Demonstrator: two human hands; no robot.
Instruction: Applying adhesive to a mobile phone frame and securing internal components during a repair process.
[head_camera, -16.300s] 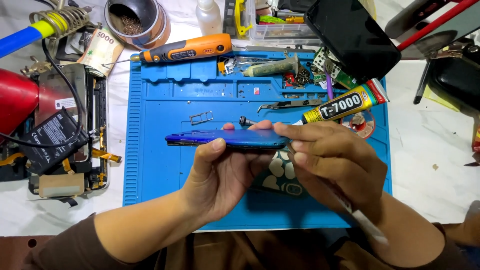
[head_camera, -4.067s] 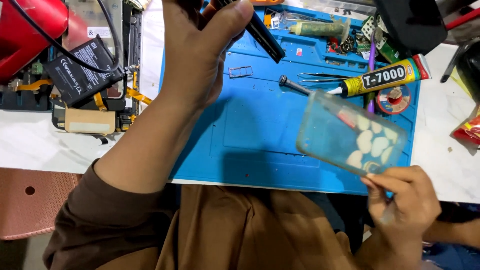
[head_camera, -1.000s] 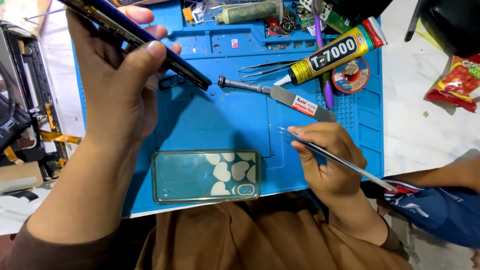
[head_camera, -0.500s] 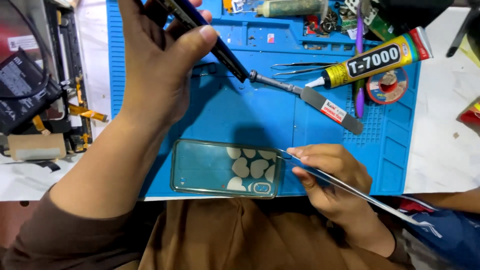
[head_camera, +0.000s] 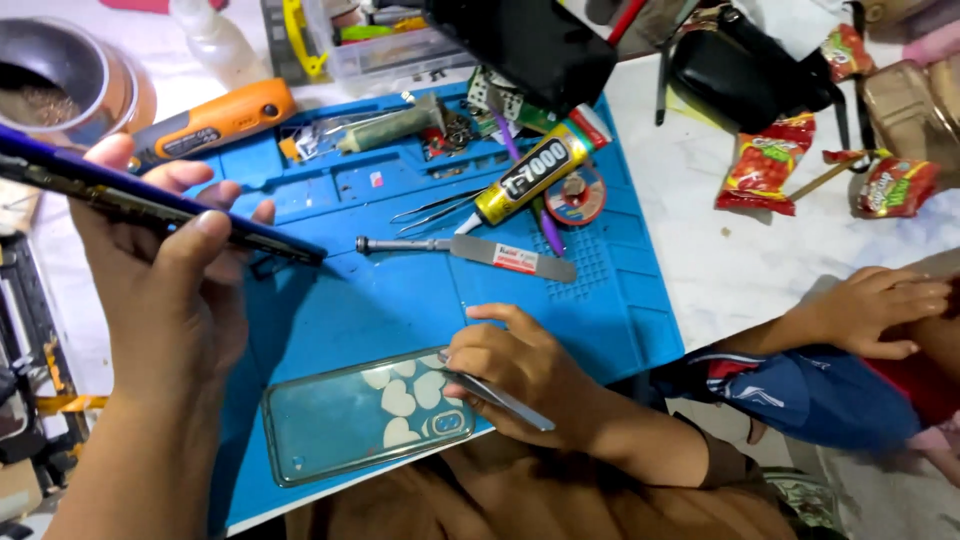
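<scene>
The left hand (head_camera: 170, 290) grips the phone (head_camera: 150, 205) edge-on above the mat (head_camera: 400, 310). The right hand (head_camera: 520, 375) pinches tweezers (head_camera: 500, 397) over the case (head_camera: 365, 415) at the mat's near edge; refitting probably needs the phone lowered flat.

Blue mat (head_camera: 400, 300); clear phone case (head_camera: 365, 415) with white hearts; orange screwdriver (head_camera: 215, 120); yellow glue tube (head_camera: 535, 175); seemingly dark-blue phone (head_camera: 150, 205).

Phone-repair workbench: blue repair mat (head_camera: 400, 310), glue tube (head_camera: 530, 178)

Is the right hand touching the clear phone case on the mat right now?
Touching. The head view shows the right hand with its fingertips resting on the right end of the clear phone case, no gap visible, while gripping metal tweezers.
</scene>
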